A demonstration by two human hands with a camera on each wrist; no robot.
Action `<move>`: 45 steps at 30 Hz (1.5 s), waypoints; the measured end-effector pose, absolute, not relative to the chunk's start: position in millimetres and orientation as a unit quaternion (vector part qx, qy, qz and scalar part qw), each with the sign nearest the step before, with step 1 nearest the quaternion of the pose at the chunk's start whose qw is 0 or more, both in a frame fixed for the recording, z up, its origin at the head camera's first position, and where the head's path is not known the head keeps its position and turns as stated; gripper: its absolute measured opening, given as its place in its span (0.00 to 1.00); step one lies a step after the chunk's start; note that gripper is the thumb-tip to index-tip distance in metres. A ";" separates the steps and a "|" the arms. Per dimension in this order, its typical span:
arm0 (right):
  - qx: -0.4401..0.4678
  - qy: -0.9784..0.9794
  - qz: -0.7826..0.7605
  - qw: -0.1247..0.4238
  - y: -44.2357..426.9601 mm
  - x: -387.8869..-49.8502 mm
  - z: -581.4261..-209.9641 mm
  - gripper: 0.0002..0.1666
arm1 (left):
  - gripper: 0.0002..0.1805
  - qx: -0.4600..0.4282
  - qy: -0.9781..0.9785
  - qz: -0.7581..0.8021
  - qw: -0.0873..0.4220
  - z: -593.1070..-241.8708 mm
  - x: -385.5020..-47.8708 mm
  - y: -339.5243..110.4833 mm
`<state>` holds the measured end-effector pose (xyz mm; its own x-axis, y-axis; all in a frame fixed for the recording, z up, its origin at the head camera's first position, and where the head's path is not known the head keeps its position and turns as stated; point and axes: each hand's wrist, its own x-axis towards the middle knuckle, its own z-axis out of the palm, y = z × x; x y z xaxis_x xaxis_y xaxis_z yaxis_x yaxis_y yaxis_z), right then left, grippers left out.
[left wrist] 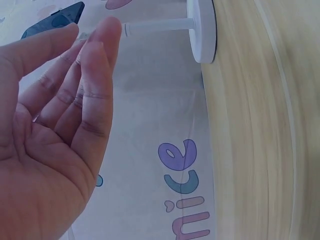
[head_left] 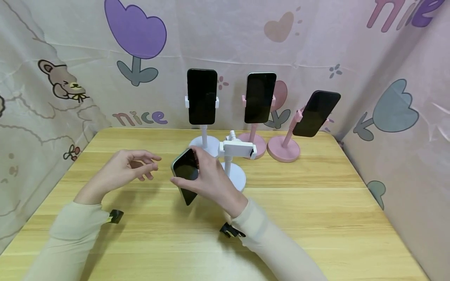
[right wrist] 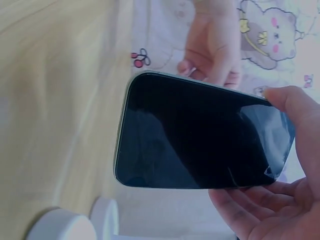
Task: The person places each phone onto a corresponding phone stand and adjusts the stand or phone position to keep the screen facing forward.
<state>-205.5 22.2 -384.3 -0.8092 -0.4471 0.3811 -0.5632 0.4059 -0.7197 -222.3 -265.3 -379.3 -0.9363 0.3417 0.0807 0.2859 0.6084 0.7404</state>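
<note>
A smartphone (head_left: 185, 171) with a dark screen and pale frame is tilted above the table, gripped at its edges between the thumb and fingers of my right hand (head_left: 213, 181). The right wrist view shows most of the phone (right wrist: 200, 135) face-on, thumb on one long edge and fingers on the other. My left hand (head_left: 127, 169) hovers to the left of the phone, apart from it, its fingers loosely bent around nothing. Just behind my right hand stands a white phone stand (head_left: 237, 148) with no phone in its clamp; the hand hides part of its base.
Along the back, another white stand (head_left: 204, 132) holds a phone (head_left: 202, 97). Beside it two pink stands (head_left: 284, 149) hold a phone (head_left: 260, 97) and a tilted phone (head_left: 317, 113). A printed cloth (head_left: 225, 35) hangs around the wooden table (head_left: 316, 218).
</note>
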 end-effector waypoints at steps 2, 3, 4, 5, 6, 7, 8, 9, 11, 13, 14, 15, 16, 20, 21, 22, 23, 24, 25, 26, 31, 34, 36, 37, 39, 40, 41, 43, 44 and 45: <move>0.306 -0.830 0.462 0.065 23.3 -203.2 -379.8 0.38 | 0.13 0.176 0.894 0.410 0.032 -379.8 -222.1 -264.8; 0.306 -0.828 0.464 0.066 23.9 -202.0 -377.6 0.38 | 0.13 0.179 0.893 0.413 0.030 -379.8 -221.9 -264.5; 0.307 -0.826 0.468 0.066 24.4 -200.7 -375.6 0.38 | 0.13 0.182 0.891 0.416 0.030 -379.8 -221.7 -264.3; 0.307 -0.824 0.471 0.066 24.8 -199.5 -373.7 0.38 | 0.14 0.185 0.889 0.419 0.029 -379.6 -221.5 -264.1; 0.308 -0.822 0.474 0.066 25.3 -198.1 -371.9 0.38 | 0.14 0.188 0.887 0.421 0.029 -379.8 -221.5 -264.1; 0.309 -0.822 0.474 0.067 25.6 -196.9 -370.2 0.39 | 0.15 0.190 0.885 0.424 0.030 -379.5 -221.3 -264.0; 0.310 -0.821 0.475 0.069 26.0 -195.4 -368.5 0.39 | 0.15 0.192 0.884 0.426 0.031 -379.4 -221.1 -263.9; 0.312 -0.819 0.477 0.072 26.4 -193.9 -366.8 0.39 | 0.15 0.193 0.882 0.428 0.033 -379.1 -220.8 -263.6; 0.315 -0.814 0.482 0.078 27.1 -190.8 -363.7 0.40 | 0.15 0.193 0.880 0.432 0.035 -378.8 -220.3 -262.9; 0.322 -0.809 0.486 0.083 28.0 -187.0 -360.5 0.41 | 0.15 0.191 0.879 0.435 0.038 -378.3 -220.0 -261.6; 0.327 -0.804 0.490 0.085 28.4 -184.5 -358.8 0.42 | 0.15 0.192 0.878 0.436 0.038 -378.1 -219.9 -260.8; 0.334 -0.799 0.493 0.085 28.6 -182.2 -356.9 0.42 | 0.15 0.193 0.878 0.437 0.038 -377.9 -219.7 -259.9; 0.340 -0.796 0.494 0.085 28.6 -179.7 -354.9 0.42 | 0.15 0.193 0.878 0.436 0.039 -377.4 -219.6 -259.0; 0.356 -0.783 0.503 0.080 28.7 -169.1 -346.3 0.42 | 0.15 0.193 0.878 0.435 0.041 -375.1 -218.1 -255.0; 0.355 -0.782 0.506 0.081 28.8 -166.7 -344.3 0.42 | 0.16 0.193 0.878 0.435 0.043 -374.5 -217.8 -254.1; 0.353 -0.782 0.508 0.081 29.2 -164.5 -342.4 0.43 | 0.16 0.194 0.878 0.435 0.045 -374.1 -217.5 -253.1; 0.352 -0.781 0.510 0.082 29.5 -162.5 -340.7 0.43 | 0.16 0.194 0.878 0.435 0.047 -373.8 -217.3 -252.1; 0.351 -0.780 0.510 0.085 29.9 -160.8 -339.1 0.44 | 0.16 0.194 0.877 0.436 0.049 -373.4 -217.1 -251.1; 0.352 -0.779 0.512 0.088 30.3 -159.2 -337.5 0.44 | 0.16 0.195 0.876 0.438 0.050 -373.3 -217.0 -250.1; 0.353 -0.777 0.513 0.091 30.9 -157.6 -335.9 0.45 | 0.16 0.196 0.875 0.440 0.051 -373.2 -216.9 -249.0; 0.366 -0.763 0.523 0.102 33.7 -151.8 -328.6 0.46 | 0.15 0.202 0.870 0.446 0.054 -372.6 -215.7 -243.7; 0.372 -0.754 0.531 0.111 36.5 -149.0 -324.0 0.47 | 0.14 0.207 0.867 0.449 0.056 -371.8 -214.4 -240.3; 0.373 -0.748 0.535 0.121 38.9 -147.6 -320.8 0.48 | 0.14 0.209 0.865 0.452 0.058 -371.1 -213.4 -237.8; 0.373 -0.745 0.539 0.126 40.3 -146.8 -319.4 0.48 | 0.14 0.211 0.863 0.455 0.059 -370.9 -213.1 -236.4; 0.374 -0.737 0.547 0.135 42.9 -145.3 -316.5 0.49 | 0.14 0.213 0.861 0.459 0.060 -370.3 -212.3 -233.8; 0.374 -0.732 0.552 0.139 44.2 -144.6 -315.4 0.49 | 0.15 0.213 0.860 0.460 0.060 -370.0 -211.9 -232.4; 0.377 -0.727 0.556 0.142 45.5 -144.1 -314.2 0.49 | 0.15 0.213 0.859 0.462 0.062 -369.7 -211.4 -231.1; 0.380 -0.719 0.562 0.147 48.2 -142.9 -311.9 0.49 | 0.15 0.215 0.857 0.464 0.062 -369.1 -210.6 -228.1; 0.382 -0.717 0.565 0.148 49.5 -142.7 -310.8 0.49 | 0.15 0.217 0.857 0.463 0.060 -369.0 -210.2 -226.4; 0.383 -0.715 0.565 0.149 50.8 -142.5 -309.7 0.50 | 0.14 0.219 0.857 0.463 0.059 -368.7 -209.9 -224.8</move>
<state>-142.5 50.8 -309.7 -0.6625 -0.3795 0.6458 -0.7161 0.0681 -0.6947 -209.9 -224.8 -368.7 -0.8968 0.4305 0.1024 0.3213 0.4742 0.8197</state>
